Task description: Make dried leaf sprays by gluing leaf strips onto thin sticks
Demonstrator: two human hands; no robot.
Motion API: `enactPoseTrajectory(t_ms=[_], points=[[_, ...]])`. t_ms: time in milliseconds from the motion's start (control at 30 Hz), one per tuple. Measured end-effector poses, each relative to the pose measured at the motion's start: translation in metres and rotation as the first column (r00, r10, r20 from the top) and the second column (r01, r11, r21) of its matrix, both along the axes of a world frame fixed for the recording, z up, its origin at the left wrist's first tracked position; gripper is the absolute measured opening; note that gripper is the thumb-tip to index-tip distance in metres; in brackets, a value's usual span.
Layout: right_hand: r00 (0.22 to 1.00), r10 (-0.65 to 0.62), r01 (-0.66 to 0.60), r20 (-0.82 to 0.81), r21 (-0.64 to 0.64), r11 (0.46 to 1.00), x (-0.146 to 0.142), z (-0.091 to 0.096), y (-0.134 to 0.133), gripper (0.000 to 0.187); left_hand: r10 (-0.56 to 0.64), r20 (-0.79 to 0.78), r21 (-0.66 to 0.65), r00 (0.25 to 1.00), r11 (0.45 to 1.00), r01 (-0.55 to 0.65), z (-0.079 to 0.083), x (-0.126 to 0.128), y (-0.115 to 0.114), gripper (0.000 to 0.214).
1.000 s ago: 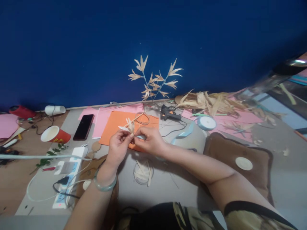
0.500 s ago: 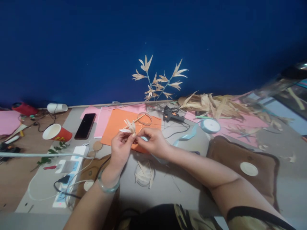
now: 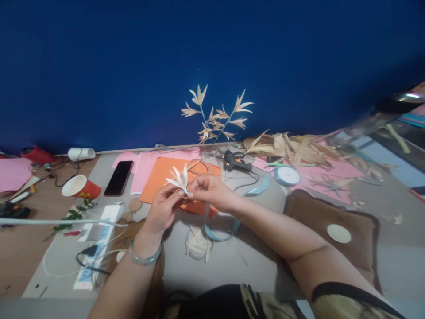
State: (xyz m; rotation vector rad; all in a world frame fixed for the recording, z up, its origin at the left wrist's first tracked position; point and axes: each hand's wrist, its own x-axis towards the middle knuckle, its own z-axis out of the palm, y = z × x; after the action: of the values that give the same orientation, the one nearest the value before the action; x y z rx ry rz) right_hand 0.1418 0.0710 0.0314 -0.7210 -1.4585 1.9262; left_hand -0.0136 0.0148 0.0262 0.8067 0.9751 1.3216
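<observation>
1. Head view: The left hand (image 3: 162, 208) is up over the table (image 3: 232, 266), near the middle. Its fingers (image 3: 174, 192) are pinched shut on the bottom of a little leaf flower (image 3: 179, 178). The flower is made of pale dry leaves, and its tips point up and away.

2. The right hand (image 3: 212, 192) is just to the right, touching the left hand. Its fingers are squeezed on a blue ribbon (image 3: 212, 237), right at the bottom of the flower. A bit of blue shows there. The rest of the ribbon hangs down in a loop under the hands. It looks like it runs far right toward the ribbon roll (image 3: 287, 176).

3. I think the step is winding the ribbon round the bottom of the flower, and only a little is wound so far.

4. The next turn needs a tight pinch from the left hand, so the leaves do not slip apart. The right hand needs to pull the ribbon snug, and the loop needs to hang free of other things.

5. Under the hands lies an orange paper (image 3: 159, 177). A small clear dish (image 3: 197, 243) with leaf strips sits nearer. A glue gun (image 3: 235, 161) lies farther away. A phone (image 3: 118, 178) and a red cup (image 3: 81, 187) are on the left, and a brown cushion (image 3: 332, 217) is on the right.
</observation>
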Motion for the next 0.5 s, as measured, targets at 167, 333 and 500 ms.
enactPoseTrajectory(t_ms=[167,333,500], points=[[0.979,0.188,-0.2,-0.084,-0.174,0.964,0.0006,0.0042,-0.001,0.024,-0.123,-0.022,0.091,0.992,0.988,0.124,0.0008,-0.0054,-0.0036,0.016],[0.952,0.257,-0.294,-0.165,-0.262,0.919,-0.0003,0.007,-0.0051,0.023,-0.173,-0.049,0.129,0.984,0.976,0.178,0.0002,-0.0089,-0.0047,0.023],[0.982,0.18,-0.185,-0.052,-0.133,0.974,0.0005,0.0069,-0.0047,0.022,-0.019,-0.126,0.084,0.992,0.996,0.03,0.0001,-0.007,-0.0017,0.028]])
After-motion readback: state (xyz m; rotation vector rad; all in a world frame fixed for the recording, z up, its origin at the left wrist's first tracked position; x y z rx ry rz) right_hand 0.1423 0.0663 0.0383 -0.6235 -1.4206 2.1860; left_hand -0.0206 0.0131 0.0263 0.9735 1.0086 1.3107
